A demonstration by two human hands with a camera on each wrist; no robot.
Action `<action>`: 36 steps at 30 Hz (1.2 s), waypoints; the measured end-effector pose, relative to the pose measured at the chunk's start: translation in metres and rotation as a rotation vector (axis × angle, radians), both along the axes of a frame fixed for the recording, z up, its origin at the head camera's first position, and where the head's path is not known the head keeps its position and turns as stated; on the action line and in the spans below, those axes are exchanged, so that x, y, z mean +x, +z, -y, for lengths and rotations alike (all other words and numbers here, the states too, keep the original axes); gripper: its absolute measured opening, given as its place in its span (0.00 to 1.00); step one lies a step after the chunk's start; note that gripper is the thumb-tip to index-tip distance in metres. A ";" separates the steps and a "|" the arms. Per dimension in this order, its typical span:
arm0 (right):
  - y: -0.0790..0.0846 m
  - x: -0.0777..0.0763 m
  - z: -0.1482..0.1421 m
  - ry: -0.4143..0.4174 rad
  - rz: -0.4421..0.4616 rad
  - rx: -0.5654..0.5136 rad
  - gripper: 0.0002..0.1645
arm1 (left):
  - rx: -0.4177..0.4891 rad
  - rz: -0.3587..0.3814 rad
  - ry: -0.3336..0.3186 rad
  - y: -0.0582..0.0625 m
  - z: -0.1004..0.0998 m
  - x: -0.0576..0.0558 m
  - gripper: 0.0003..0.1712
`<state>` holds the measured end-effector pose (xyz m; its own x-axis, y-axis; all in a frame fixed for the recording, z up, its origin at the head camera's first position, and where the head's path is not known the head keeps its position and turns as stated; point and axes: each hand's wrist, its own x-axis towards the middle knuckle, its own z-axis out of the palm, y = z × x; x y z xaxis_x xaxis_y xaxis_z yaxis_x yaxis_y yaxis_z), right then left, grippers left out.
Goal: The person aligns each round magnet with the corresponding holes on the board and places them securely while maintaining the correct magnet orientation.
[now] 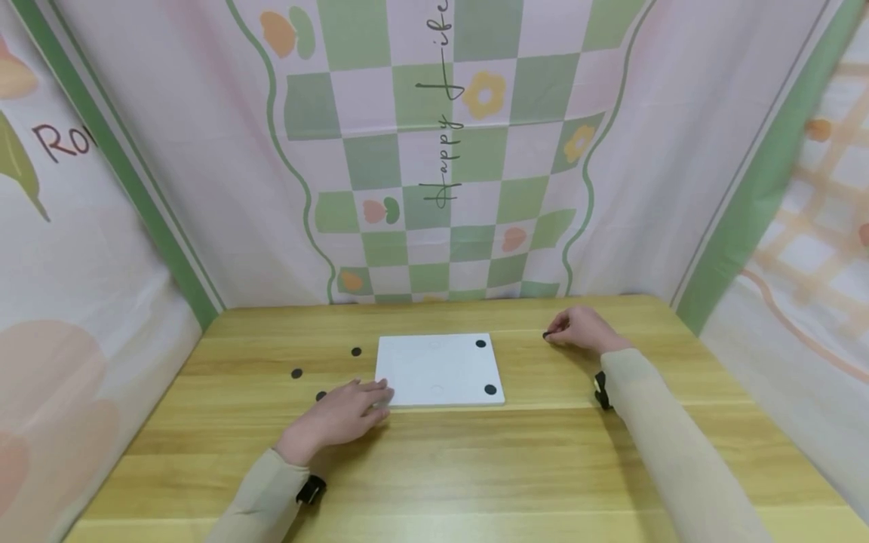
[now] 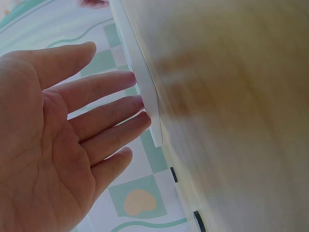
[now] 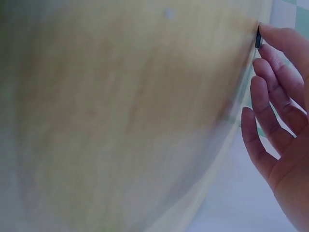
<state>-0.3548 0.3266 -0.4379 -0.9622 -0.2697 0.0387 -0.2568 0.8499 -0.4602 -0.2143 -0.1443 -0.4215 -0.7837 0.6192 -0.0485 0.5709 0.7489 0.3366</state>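
The left hand (image 1: 337,416), fingers straight and slightly spread, touches a white rectangular board (image 1: 434,369) at its eight o'clock corner; round black discs (image 1: 480,343) sit on it at two and four. Apart, toward half past two, the right hand (image 1: 584,329) pinches a small black disc (image 3: 258,36) between thumb and forefinger.

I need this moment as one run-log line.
left hand: touches white board | right hand: pinches black disc | on board: two discs | left of board: three discs
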 end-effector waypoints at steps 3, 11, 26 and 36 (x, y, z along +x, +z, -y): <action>0.000 0.001 0.001 0.002 -0.014 0.005 0.11 | 0.000 0.002 -0.001 -0.001 0.000 0.000 0.25; 0.001 0.003 0.000 0.032 -0.038 0.023 0.11 | -0.004 0.004 0.005 -0.002 0.000 0.000 0.25; -0.003 -0.002 -0.002 0.081 -0.078 0.005 0.08 | -0.004 -0.001 0.007 -0.001 0.000 0.000 0.25; -0.004 -0.004 -0.005 0.086 -0.079 0.026 0.09 | -0.003 -0.004 0.004 0.000 -0.001 0.001 0.25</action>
